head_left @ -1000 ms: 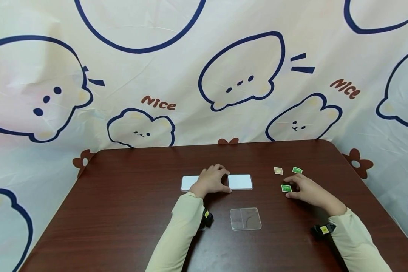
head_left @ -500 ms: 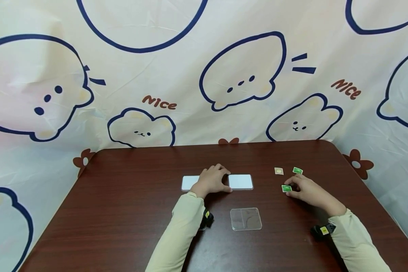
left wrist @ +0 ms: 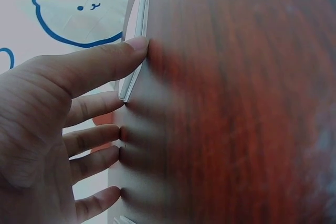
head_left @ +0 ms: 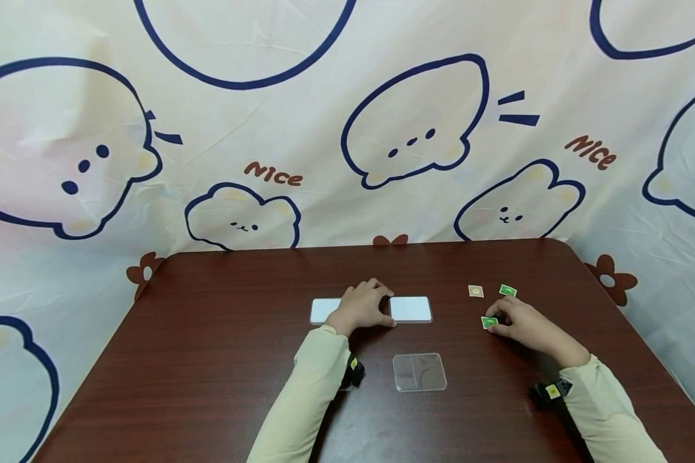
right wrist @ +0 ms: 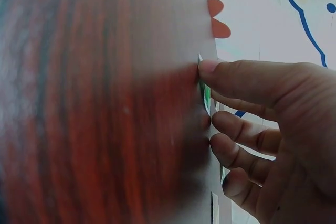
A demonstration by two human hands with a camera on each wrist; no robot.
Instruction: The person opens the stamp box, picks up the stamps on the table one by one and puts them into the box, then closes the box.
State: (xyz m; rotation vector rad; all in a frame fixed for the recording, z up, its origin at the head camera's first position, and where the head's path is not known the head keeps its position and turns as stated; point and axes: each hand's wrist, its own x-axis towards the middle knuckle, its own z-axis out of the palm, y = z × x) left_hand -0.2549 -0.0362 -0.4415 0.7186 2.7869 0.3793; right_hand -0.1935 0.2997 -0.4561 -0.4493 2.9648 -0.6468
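My left hand spans the left end of a flat clear case with a white insert, its thumb on the near edge and its index finger at the far edge. The left wrist view shows the case edge-on at the thumb. My right hand pinches a small green stamp between thumb and index finger. In the right wrist view this stamp stands edge-on, partly hidden by the thumb. A second green stamp and a beige stamp lie just beyond the right hand.
Another white-filled case lies left of the first, partly behind the left hand. A clear plastic lid lies nearer on the brown table. A clear edge peeks out beside the left wrist. A printed cloth hangs behind.
My right index finger has come down towards the thumb onto the green stamp, which has shifted very slightly nearer to me. The left hand keeps its place.
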